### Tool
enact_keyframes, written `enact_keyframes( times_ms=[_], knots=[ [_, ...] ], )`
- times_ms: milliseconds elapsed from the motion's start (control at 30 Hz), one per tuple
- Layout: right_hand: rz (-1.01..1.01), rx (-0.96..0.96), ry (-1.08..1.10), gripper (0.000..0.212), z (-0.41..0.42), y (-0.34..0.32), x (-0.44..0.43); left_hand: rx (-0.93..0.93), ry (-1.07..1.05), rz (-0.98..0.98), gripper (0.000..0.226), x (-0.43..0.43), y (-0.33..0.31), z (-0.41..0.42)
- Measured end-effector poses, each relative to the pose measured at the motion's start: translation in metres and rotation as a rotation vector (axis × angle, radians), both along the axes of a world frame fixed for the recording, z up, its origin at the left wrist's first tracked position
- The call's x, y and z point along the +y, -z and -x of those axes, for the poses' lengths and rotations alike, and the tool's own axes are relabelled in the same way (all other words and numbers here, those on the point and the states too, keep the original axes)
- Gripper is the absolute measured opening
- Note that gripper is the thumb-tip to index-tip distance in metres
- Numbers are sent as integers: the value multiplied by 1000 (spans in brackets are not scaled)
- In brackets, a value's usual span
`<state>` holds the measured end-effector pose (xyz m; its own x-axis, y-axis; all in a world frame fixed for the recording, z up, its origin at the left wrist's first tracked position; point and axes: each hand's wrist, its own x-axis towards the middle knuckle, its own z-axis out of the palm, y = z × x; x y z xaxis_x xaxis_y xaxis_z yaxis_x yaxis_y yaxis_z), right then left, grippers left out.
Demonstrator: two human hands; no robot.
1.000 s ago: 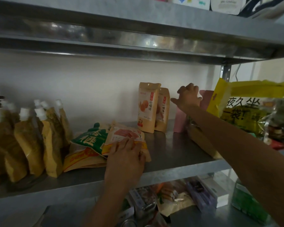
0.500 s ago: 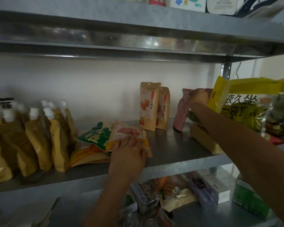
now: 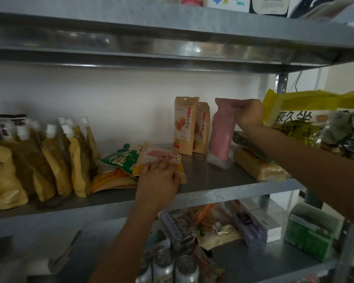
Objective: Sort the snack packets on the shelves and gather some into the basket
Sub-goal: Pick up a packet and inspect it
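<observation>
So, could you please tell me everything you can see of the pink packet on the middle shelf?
The pink packet is a plain, matte pouch, seemingly soft plastic film, no print legible. It stands roughly upright on the metal shelf, just right of two tan pouches. The right hand pinches its top edge; its base looks clear and crinkled.

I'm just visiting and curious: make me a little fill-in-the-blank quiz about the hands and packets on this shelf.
1. The standing packet whose top the right hand pinches is coloured ___.
2. The left hand rests on a printed packet lying ___ on the shelf.
3. Beside the standing packet, ___ tan pouches stand upright.
4. The spouted pouches at the left have ___ caps.

Missing words: pink; flat; two; white.
</observation>
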<state>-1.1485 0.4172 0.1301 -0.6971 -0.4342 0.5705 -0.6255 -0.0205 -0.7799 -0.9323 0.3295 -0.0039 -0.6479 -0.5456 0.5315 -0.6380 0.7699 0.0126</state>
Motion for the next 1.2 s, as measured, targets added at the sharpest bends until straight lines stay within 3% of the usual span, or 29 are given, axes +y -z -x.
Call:
enact_keyframes(
  times_ms=[233, 367, 467, 533, 633, 733, 867, 933, 1000, 1033, 1100, 1167, 1200],
  knots=[
    [90, 41, -95, 38, -18, 12, 49, 125, 23, 43, 78, 5, 2, -3],
    [118, 37, -309, 49, -35, 3, 93, 227, 82, 364, 110, 12, 4, -7],
    [86, -26, -486, 47, -40, -3, 126, 309, 67, 659, 121, 19, 3, -10],
    [48, -128, -632, 45, -41, -2, 139, 358, 94, 888, 117, 35, -3, -8],
    [-39, -236, -784, 43, -38, 1, 148, 342, 252, 1223, 84, 69, -18, 5],
    [-102, -253, -830, 42, -34, 6, 152, 243, 506, 1327, 57, 104, -28, 16],
    [-139, -344, -882, 39, -22, 20, 155, 102, 744, 1185, 33, 137, -24, 22],
    [-224, -257, -876, 39, -12, 31, 161, 132, 760, 1106, 30, 147, -27, 22],
    [-266, -82, -914, 46, -22, 37, 158, 211, 797, 901, 26, 157, -31, 22],
    [-256, -25, -1102, 47, -29, 41, 158, 289, 837, 693, 23, 164, -33, 21],
    [-165, -38, -1495, 41, -36, 56, 156, 547, 904, 56, 23, 182, -46, 17],
    [-212, -270, -1324, 41, -25, 57, 164, 829, 825, -513, 25, 196, -63, 13],
    [-233, -353, -1316, 44, -16, 62, 170, 941, 739, -661, 22, 198, -71, 12]
  ],
)
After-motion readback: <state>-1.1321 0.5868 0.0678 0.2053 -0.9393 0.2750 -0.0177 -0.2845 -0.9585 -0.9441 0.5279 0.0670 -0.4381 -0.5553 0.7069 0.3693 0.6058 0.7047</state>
